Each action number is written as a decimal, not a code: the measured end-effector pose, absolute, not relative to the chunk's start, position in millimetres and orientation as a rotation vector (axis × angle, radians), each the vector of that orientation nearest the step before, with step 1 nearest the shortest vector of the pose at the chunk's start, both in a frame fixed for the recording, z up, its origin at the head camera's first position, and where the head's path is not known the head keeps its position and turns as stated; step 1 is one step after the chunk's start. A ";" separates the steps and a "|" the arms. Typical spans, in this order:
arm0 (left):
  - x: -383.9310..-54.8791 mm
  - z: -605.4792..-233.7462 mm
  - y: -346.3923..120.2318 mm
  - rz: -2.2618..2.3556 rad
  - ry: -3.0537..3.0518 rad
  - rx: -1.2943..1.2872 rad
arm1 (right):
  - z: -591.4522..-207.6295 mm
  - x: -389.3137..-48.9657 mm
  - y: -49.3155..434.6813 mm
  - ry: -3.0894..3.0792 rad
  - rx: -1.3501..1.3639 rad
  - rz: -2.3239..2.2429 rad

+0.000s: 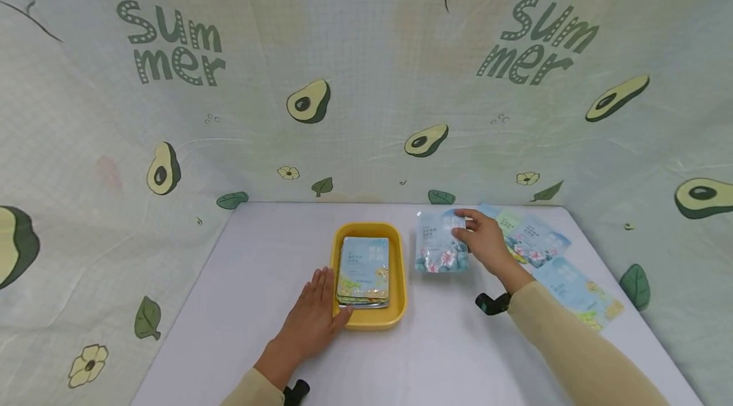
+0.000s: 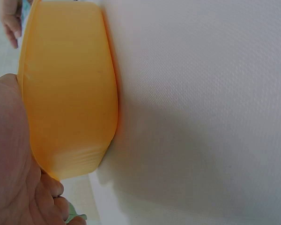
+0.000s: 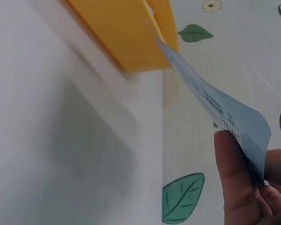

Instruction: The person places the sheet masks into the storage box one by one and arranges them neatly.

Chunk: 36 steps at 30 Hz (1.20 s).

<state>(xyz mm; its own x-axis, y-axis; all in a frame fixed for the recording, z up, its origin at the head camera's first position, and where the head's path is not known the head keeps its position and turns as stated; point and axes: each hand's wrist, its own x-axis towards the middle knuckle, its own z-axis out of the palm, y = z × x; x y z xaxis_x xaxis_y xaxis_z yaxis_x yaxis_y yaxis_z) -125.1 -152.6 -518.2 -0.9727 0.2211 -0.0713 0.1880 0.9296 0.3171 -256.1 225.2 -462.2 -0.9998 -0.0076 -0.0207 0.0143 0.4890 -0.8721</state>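
My right hand pinches the right edge of a light-blue sachet printed with pink flowers. In the right wrist view the sachet hangs above the table, tilted, with thumb and fingers on either side of its edge. Left of it stands a yellow plastic basket, with a stack of similar flat sachets inside. My left hand rests against the basket's left rim with straight fingers. The left wrist view shows the palm along the rim of the basket.
Several more sachets lie overlapping at the table's back right. Another blue and yellow sachet lies partly under the right forearm. The white table meets a cloth backdrop printed with avocados.
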 end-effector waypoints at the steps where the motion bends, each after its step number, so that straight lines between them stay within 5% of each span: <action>1: -125.2 -518.2 -152.3 0.475 2.982 0.317 | -460.2 -256.1 224.2 2.690 0.006 -1.588; 36: -125.6 -519.6 -151.4 0.443 2.985 0.315 | -475.3 -246.5 90.8 2.322 0.031 -1.938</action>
<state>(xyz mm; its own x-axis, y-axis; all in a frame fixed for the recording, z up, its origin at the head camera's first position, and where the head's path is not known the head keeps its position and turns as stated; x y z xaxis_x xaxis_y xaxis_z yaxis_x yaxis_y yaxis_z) -125.6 -151.4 -519.6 -0.9727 0.2194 -0.0752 0.1880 0.9359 0.2979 -246.5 90.8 -475.3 -0.9930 -0.0589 -0.1025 0.0903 0.1812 -0.9793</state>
